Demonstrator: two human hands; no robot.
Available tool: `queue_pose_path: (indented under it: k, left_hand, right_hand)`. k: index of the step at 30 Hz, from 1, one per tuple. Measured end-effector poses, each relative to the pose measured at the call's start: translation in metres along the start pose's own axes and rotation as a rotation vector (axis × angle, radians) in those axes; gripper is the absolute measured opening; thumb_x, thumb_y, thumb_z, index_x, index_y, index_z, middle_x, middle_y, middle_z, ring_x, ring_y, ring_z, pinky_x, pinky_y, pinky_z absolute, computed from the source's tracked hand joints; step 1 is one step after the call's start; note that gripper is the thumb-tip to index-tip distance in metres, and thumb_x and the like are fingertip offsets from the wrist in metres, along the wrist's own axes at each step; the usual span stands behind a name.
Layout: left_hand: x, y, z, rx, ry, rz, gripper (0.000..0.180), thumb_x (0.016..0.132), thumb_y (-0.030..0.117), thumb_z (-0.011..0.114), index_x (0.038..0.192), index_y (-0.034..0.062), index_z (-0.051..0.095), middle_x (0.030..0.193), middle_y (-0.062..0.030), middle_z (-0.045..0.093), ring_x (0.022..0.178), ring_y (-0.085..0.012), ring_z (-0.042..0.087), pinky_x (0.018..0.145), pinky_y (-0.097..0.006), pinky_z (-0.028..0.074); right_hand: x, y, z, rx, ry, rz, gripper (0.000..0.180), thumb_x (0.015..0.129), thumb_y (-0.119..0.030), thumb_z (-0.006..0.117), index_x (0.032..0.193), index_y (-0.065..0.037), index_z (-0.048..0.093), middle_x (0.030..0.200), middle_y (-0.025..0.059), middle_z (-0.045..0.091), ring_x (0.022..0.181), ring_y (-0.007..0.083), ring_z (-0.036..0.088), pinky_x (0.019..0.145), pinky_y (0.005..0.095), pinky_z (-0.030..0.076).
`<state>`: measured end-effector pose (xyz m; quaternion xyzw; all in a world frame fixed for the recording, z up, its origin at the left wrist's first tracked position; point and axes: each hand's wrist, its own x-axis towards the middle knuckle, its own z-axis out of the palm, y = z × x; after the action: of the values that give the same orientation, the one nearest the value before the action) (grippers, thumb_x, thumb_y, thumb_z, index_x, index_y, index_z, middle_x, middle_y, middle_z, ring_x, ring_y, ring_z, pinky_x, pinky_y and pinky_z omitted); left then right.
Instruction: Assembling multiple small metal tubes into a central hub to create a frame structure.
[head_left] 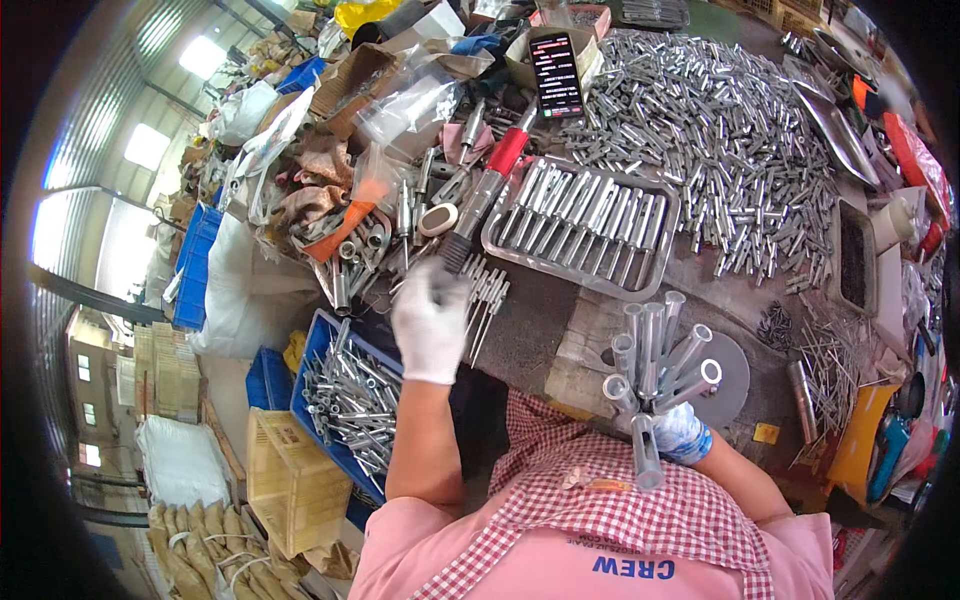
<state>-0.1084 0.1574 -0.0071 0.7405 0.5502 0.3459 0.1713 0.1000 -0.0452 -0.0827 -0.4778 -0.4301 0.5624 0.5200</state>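
While tubes (pixel 352 402) fill the blue bin (pixel 330 452), rods (pixel 578 212) line the tray (pixel 667 240).

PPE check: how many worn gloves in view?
2: one on the left hand, by the red-and-black tool; one on the right hand, partly hidden behind the tubes.

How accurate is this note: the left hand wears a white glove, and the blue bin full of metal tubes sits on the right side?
One error: the head view shows the blue bin full of metal tubes on the left side. The left hand does wear a white glove.
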Motion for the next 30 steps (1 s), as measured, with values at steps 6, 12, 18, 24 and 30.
queue_pose_path:
  k: [6,12,18,24,30]
  left_hand:
    - [-0.010,-0.009,0.048,0.589,-0.423,-0.040,0.027,0.074,0.024,0.068,0.088,0.0019,0.063,0.086,-0.0185,0.066,0.084,-0.0354,0.063,0.078,-0.041,0.049]
    - [0.008,-0.002,0.052,0.605,-0.535,-0.117,0.031,0.069,0.019,0.068,0.093,0.0003,0.061,0.095,-0.0235,0.064,0.092,-0.0370,0.061,0.083,-0.043,0.048]
    - [-0.003,0.004,0.021,-0.298,-0.473,-0.185,0.049,0.072,0.009,0.064,0.118,-0.0038,0.052,0.078,-0.0078,0.060,0.068,-0.0126,0.057,0.063,-0.025,0.047]
    - [-0.032,0.089,-0.019,-1.218,-0.116,0.403,0.069,0.089,0.015,0.059,0.145,0.0145,0.017,0.080,-0.0073,0.053,0.064,-0.0155,0.052,0.061,-0.032,0.046]
    - [-0.052,0.105,-0.025,-1.193,-0.171,0.682,0.064,0.086,0.016,0.063,0.138,0.0236,0.027,0.078,-0.0048,0.060,0.067,-0.0210,0.062,0.089,-0.050,0.046]
  right_hand:
    - [0.000,0.009,-0.006,-0.579,0.008,-0.209,0.041,0.075,-0.019,0.073,0.111,-0.005,0.060,0.100,0.0109,0.062,0.086,0.0216,0.059,0.076,0.0344,0.049]
    - [0.006,-0.002,-0.002,-0.282,0.005,-0.095,0.039,0.073,-0.014,0.073,0.108,-0.003,0.059,0.099,0.0101,0.062,0.087,0.0191,0.057,0.077,0.0343,0.048]
    - [0.015,-0.001,0.000,-0.292,0.105,-0.153,0.039,0.068,-0.012,0.074,0.102,-0.002,0.059,0.092,0.0108,0.062,0.082,0.0226,0.058,0.073,0.0357,0.048]
    - [0.013,-0.004,-0.001,-0.220,0.174,-0.092,0.030,0.070,-0.015,0.073,0.092,-0.001,0.058,0.079,0.0072,0.059,0.072,0.0163,0.056,0.064,0.0327,0.046]
    - [0.014,-0.003,0.006,0.016,0.207,0.015,0.029,0.069,-0.014,0.073,0.091,-0.001,0.060,0.079,0.0069,0.061,0.070,0.0138,0.055,0.064,0.0314,0.046]
